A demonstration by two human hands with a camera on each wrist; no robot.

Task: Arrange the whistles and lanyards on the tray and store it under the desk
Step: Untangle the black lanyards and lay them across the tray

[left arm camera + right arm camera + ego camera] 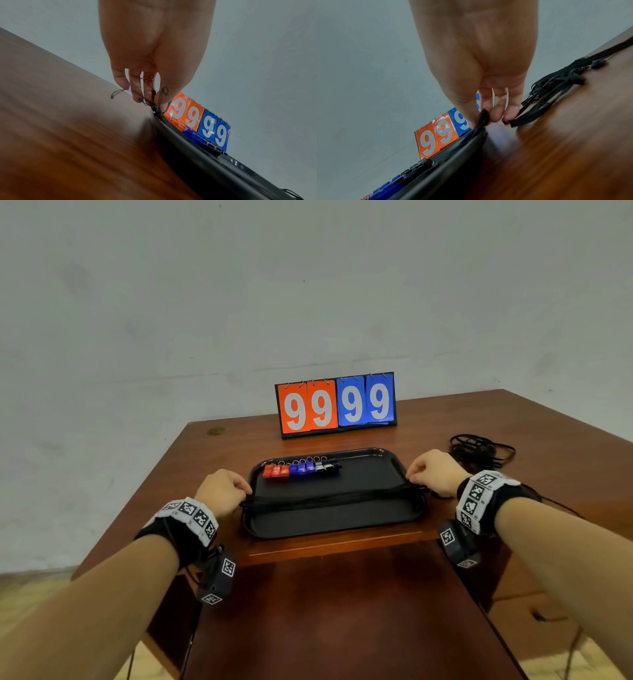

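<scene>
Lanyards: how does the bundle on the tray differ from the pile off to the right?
The bundle of lanyards is pulled straight across the black tray, reaching rim to rim; the loose pile of lanyards lies tangled in loops on the desk, off the tray.
The bundle is pinched at its ends by the left hand and right hand; the pile is untouched.
Both are thin black cords.

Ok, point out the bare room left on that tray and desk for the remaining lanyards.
On the tray, bare strips lie between the whistles and the stretched lanyards, and between those and the near rim. The desk is bare left of the tray. Crowded: the tray's far-left corner, and the right side by the loose lanyard pile.
</scene>
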